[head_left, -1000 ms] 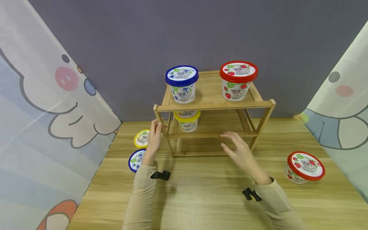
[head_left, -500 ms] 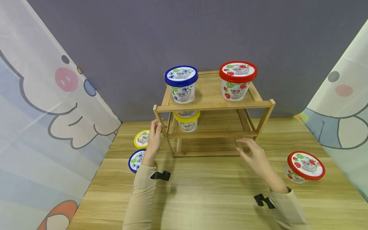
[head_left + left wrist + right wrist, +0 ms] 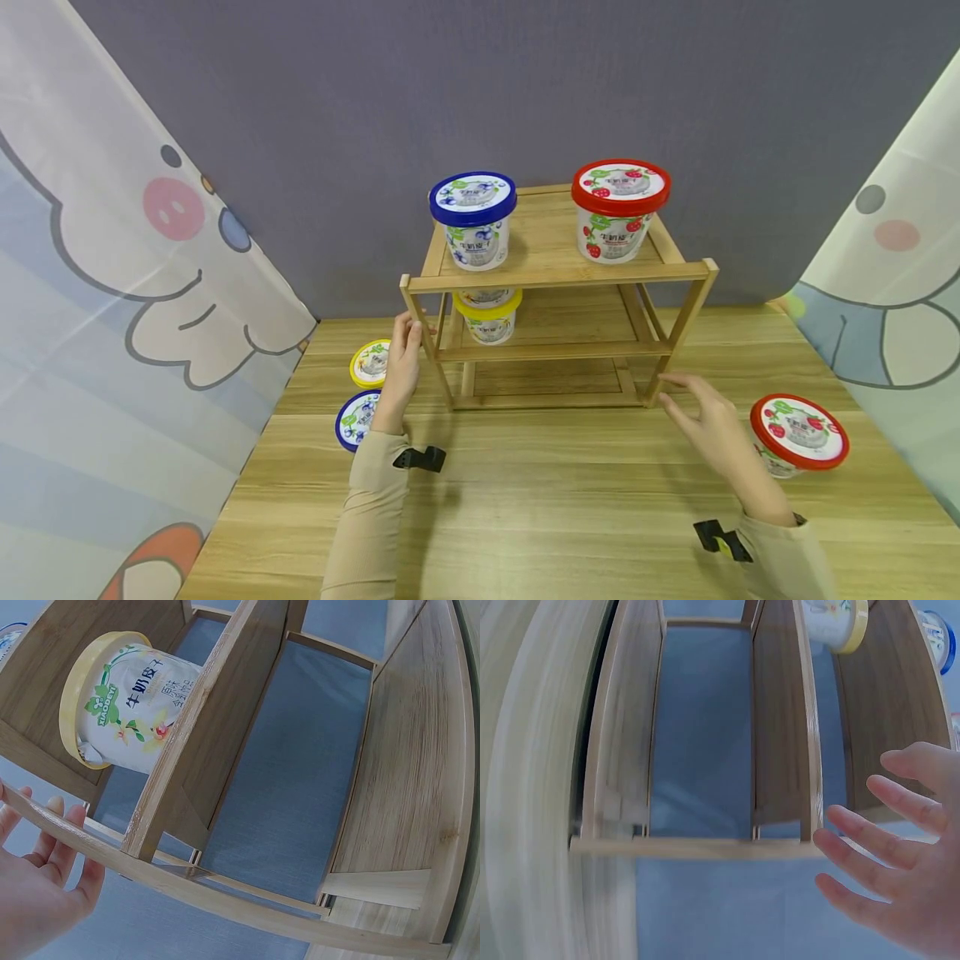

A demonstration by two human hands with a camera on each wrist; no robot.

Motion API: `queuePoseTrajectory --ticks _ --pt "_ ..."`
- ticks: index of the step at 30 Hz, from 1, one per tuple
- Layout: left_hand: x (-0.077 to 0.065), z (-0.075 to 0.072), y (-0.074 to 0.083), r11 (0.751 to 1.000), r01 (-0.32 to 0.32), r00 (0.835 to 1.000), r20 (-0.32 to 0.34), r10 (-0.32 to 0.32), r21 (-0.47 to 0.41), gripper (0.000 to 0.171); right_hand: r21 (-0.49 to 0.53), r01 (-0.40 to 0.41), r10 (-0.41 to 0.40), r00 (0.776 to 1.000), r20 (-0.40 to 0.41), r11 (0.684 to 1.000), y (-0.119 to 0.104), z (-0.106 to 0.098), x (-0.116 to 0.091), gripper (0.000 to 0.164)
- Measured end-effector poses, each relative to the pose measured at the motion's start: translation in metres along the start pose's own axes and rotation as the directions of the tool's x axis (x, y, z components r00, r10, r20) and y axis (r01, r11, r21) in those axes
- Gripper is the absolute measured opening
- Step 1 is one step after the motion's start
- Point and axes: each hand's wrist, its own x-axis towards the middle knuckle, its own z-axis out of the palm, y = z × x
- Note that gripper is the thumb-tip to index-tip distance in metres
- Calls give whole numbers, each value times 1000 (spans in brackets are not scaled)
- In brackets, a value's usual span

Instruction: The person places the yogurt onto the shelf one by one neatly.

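A three-tier wooden shelf rack (image 3: 555, 350) stands against the back wall. At its left front post, my left hand (image 3: 401, 367) holds the post, fingers behind it, as the left wrist view shows the hand (image 3: 45, 885) at the slanting post. My right hand (image 3: 708, 425) holds nothing and is near the foot of the right post; in the right wrist view its fingers (image 3: 870, 847) are spread. On the top shelf sit a blue-lidded tub (image 3: 476, 221) and a red-lidded tub (image 3: 618, 212). A yellow-lidded tub (image 3: 487, 321) sits at the middle shelf's left.
Another red-lidded tub (image 3: 798, 433) stands on the wooden table (image 3: 555, 517) right of my right hand. Left of my left arm are a yellow-lidded tub (image 3: 369, 363) and a blue-lidded tub (image 3: 356, 419), partly hidden. Cartoon-printed curtains (image 3: 90, 292) hang at both sides.
My right hand has moved right and slightly down, from before the lower shelves to beside the right post. My left hand and the tubs have stayed put.
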Motion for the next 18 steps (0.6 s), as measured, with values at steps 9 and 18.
queuePoseTrajectory --ticks 9,18 --pt "0 -1 0 1000 -4 1000 -1 4 12 27 -26 -99 100 995 26 995 15 -18 -11 28" --pt "0 0 0 1000 -7 1000 -6 7 13 27 -84 -192 197 979 58 978 33 -34 -22 36"
